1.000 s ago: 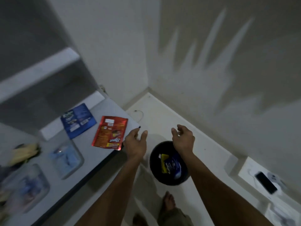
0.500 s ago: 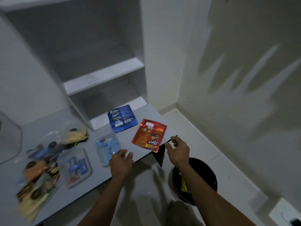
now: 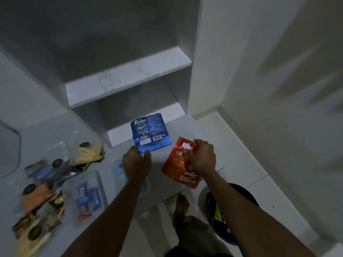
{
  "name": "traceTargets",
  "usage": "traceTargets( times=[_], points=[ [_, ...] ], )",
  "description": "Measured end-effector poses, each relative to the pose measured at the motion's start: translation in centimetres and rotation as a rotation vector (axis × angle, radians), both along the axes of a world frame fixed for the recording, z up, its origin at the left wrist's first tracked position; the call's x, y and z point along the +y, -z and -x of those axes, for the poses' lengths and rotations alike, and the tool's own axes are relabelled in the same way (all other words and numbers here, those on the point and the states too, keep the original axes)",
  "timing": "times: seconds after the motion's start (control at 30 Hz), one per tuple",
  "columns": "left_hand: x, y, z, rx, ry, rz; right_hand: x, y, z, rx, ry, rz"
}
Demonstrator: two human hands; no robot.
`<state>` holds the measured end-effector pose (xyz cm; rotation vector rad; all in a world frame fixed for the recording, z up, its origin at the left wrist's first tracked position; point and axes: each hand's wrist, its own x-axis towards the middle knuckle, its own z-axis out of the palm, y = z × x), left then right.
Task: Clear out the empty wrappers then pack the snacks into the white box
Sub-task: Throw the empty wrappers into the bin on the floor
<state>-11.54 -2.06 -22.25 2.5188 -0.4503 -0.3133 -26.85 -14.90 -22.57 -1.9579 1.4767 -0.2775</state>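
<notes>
On the tabletop (image 3: 46,134), one wrapper (image 3: 150,133) is lying beyond the left hand (image 3: 136,164), another wrapper (image 3: 179,166) under the right hand (image 3: 201,157), snacks (image 3: 46,184) lying far left.

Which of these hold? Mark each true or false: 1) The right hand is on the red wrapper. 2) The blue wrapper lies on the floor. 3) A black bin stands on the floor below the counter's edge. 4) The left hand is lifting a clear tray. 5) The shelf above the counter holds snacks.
1) True: the right hand grips the red wrapper near its top.
2) False: the blue wrapper lies flat on the counter.
3) True: the black bin stands on the floor, partly hidden by the right forearm.
4) False: the left hand reaches the blue wrapper's near edge; the clear tray rests on the counter.
5) False: the shelf is bare.
</notes>
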Motion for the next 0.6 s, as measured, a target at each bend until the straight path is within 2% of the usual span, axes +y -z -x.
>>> traceTargets(
  times=[0.1,0.27,0.43,0.6],
  points=[
    [-2.8,1.5,-2.5,-0.084,0.008,-0.183,-2.6,1.9,-1.8,0.093,-0.091,0.002],
    [-6.4,4.4,-5.5,0.002,0.018,-0.439,-5.3,5.0,-3.5,0.219,-0.217,0.020],
    [-8.0,5.7,-6.5,0.039,0.003,-0.576,-5.9,6.9,-4.5,0.274,-0.228,0.066],
    [-8.5,6.5,-6.2,0.078,-0.125,-0.540,-6.1,7.8,-4.5,0.265,-0.212,0.088]
  ],
)
